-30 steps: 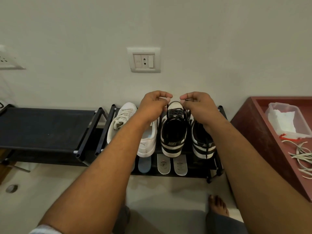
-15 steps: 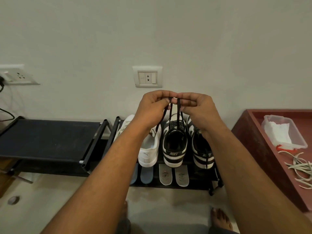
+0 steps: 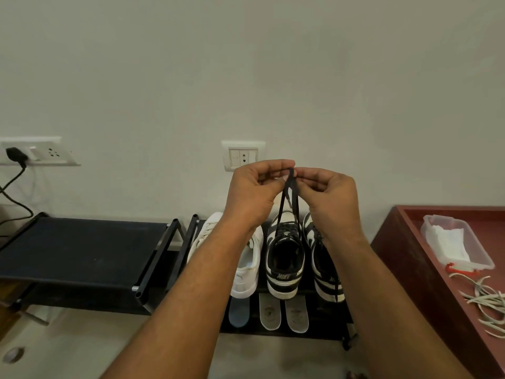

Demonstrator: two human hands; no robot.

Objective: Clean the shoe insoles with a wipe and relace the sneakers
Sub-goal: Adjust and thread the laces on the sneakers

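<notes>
While the left hand [image 3: 252,194] and right hand [image 3: 332,196] both pinch the black lace [image 3: 282,209] ends above the middle sneaker [image 3: 284,266], relacing seems underway; next, level the ends and tie.

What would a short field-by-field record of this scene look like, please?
Left hand: pinches black lace at its top
Right hand: pinches the same lace beside it
Lace path: two strands run down to the middle black-and-white sneaker
Shoe rack top: white sneaker, second black-and-white sneaker
Lower shelf: three insoles
Red tray: tub of wipes, loose white laces
</notes>
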